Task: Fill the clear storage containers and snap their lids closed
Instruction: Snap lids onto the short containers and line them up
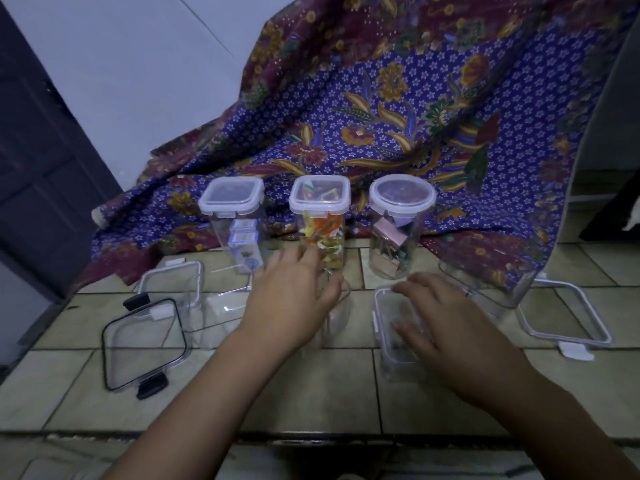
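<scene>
Three lidded clear containers stand in a row on the tiled counter: a square one (232, 216) with small blue boxes, a square one (320, 216) with colourful bits, and a round one (400, 220) with clips. My left hand (294, 303) rests over a clear open container (337, 317) in front of the middle one, fingers spread. A little to the right, my right hand (446, 320) lies flat on a small square container with a white-rimmed lid (388, 327). Whether that lid is snapped down is hidden by the hand.
A black-clipped clear lid (143, 344) lies at the left front, a white-rimmed lid (173, 282) and a clear box (214, 317) behind it. Another clear tub (485, 289) and a white-rimmed lid (564, 317) lie at the right. A patterned cloth (381, 116) drapes behind. The counter edge (311, 436) runs along the front.
</scene>
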